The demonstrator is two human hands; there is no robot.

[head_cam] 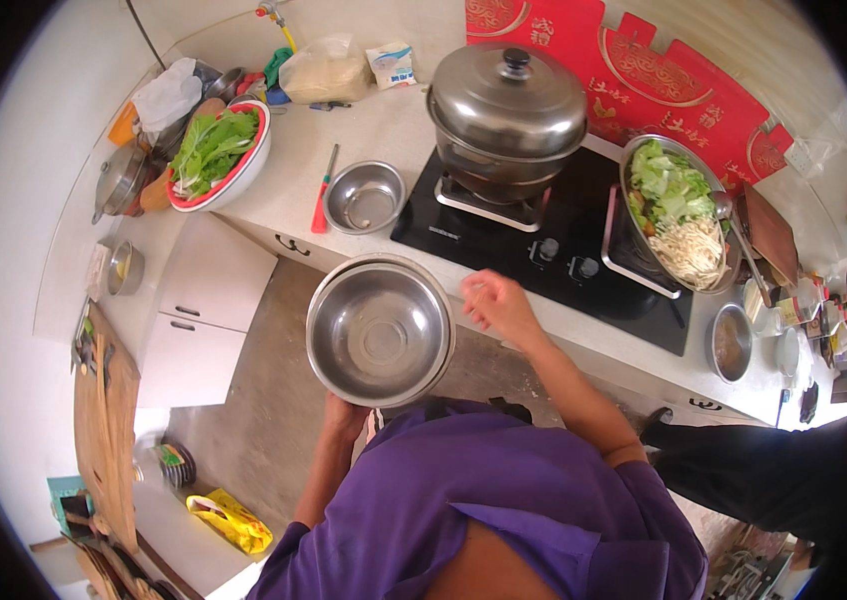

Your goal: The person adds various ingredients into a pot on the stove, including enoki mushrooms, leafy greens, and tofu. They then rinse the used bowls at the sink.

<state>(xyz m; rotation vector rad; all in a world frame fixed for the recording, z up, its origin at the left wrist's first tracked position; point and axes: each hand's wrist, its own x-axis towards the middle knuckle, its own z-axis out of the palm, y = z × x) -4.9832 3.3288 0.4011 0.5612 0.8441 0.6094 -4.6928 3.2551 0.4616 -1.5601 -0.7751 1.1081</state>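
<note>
Two stainless steel bowls (382,337), nested one in the other, are held out in front of my body above the floor. My left hand (348,416) grips them at the lower left edge; its fingers are mostly hidden beneath the metal. My right hand (497,306) hovers just right of the bowls, near the counter's front edge, with loosely curled, parted fingers and nothing visible in it. Beyond the bowls, a smaller steel bowl (365,197) sits on the counter beside a red-handled tool (323,199). A lidded steel pot (509,112) stands on the black gas hob (468,206).
A pan (637,206) of lettuce and enoki mushrooms rests on the right burner, with a ladle (742,244) at its edge. Leafy greens (217,150) fill a basin on the left. Another person's dark-clothed leg (753,465) is at right. A yellow bag (232,521) lies lower left.
</note>
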